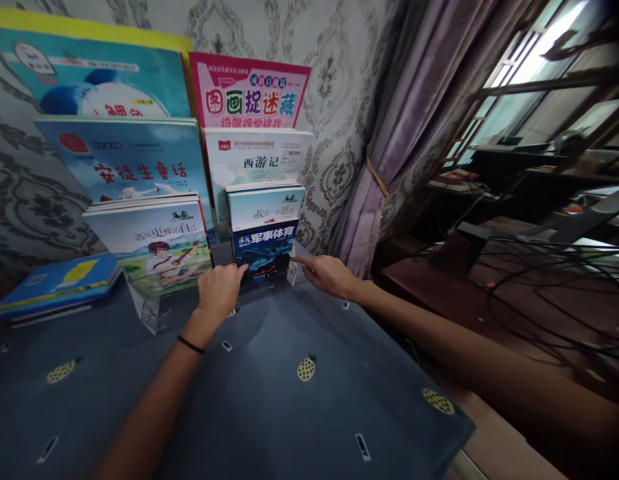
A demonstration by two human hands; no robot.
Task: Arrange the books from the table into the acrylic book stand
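The dark blue 军事体育 book [265, 248] stands upright, leaning slightly back, at the front of the right-hand column in a clear display stand [292, 274], low down and between your two hands. Your left hand [218, 291] is at its lower left corner, fingers curled in and thumb reaching to the cover; a black band [191, 344] circles that wrist. Your right hand [330, 275] comes in from the other side, index finger stretched to the book's right edge, the other fingers bent under. You cannot tell from this view whether either hand's fingers grip the book or only touch it.

Rising in tiers behind it you have the pale blue 我有一个愿望 book [265, 203], the white 西游记 book [262, 160] and the pink 图画捉迷藏 book [252, 93]. Just beside, on your left, another clear stand [149, 313] carries the 遇见更棒的自己 book [162, 267] in front, with the 安徒生童话 book [139, 167] and a teal book [139, 80] behind. Farther left, a stack of blue books [64, 283] lies flat on the counter [269, 420], whose dark cloth is printed with pineapples.
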